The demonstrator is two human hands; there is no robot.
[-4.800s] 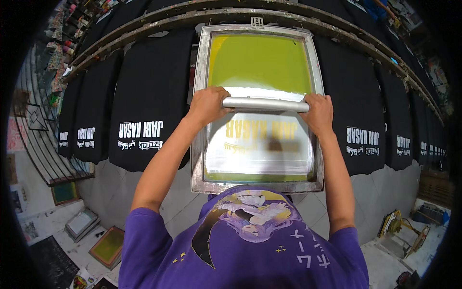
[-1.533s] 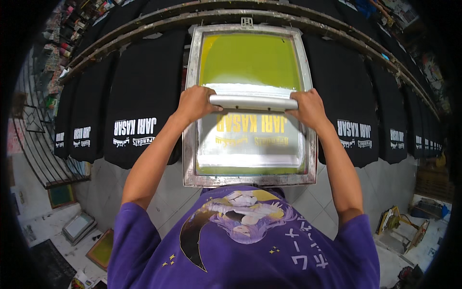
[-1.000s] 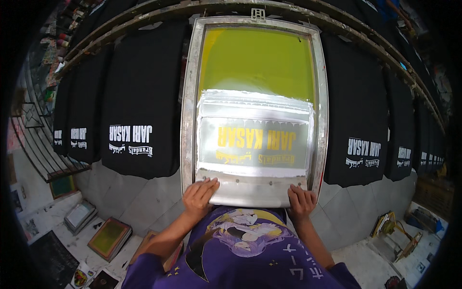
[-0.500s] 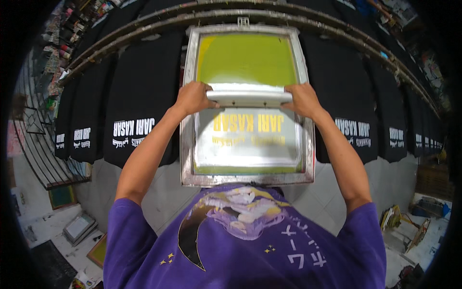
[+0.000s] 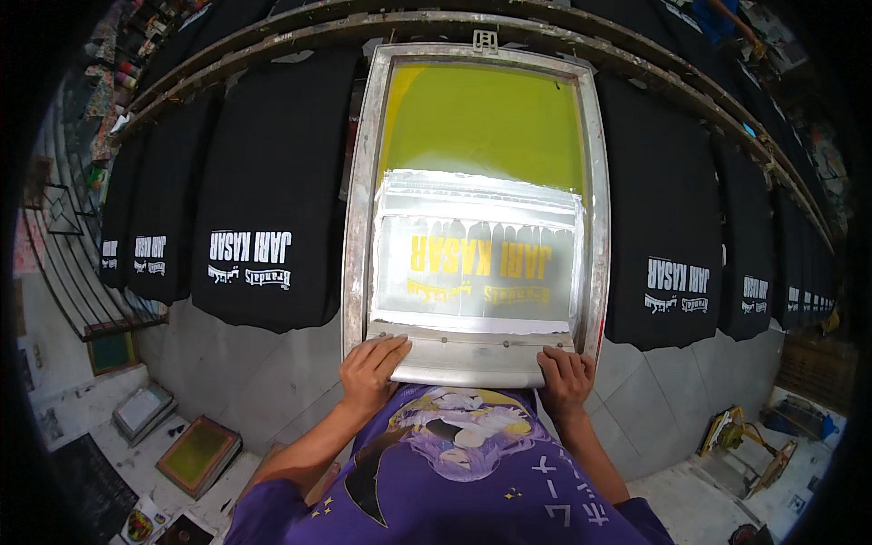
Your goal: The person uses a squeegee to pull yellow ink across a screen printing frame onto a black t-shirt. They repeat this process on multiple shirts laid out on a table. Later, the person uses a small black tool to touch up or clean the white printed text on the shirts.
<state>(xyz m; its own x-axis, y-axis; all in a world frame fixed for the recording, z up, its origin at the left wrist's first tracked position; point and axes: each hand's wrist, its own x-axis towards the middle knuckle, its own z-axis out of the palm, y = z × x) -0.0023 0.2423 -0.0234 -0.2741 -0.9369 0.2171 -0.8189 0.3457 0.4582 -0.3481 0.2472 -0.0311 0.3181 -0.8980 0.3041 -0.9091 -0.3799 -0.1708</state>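
Observation:
Both my hands grip a wide metal squeegee (image 5: 468, 361) at the near end of a screen-printing frame (image 5: 596, 200). My left hand (image 5: 372, 371) wraps round its left end, and my right hand (image 5: 567, 377) round its right end. The tool's far edge rests on the mesh, along a line of white ink (image 5: 468, 321). Yellow reversed lettering (image 5: 481, 257) shows through the mesh in the nearer half, with streaks of white ink beyond it. Farther off, the mesh is coated green (image 5: 481, 118).
Black shirts (image 5: 272, 191) with white prints lie in rows on both sides of the frame, like the black shirt (image 5: 661, 200) at right. A long rail (image 5: 263, 44) runs behind. Spare screens (image 5: 198, 454) lean low at left. Grey floor tiles (image 5: 690, 386) show below.
Both hands have pulled the squeegee from the middle of the screen to its near end. White streaks of ink now show across the mesh. My view has shifted slightly.

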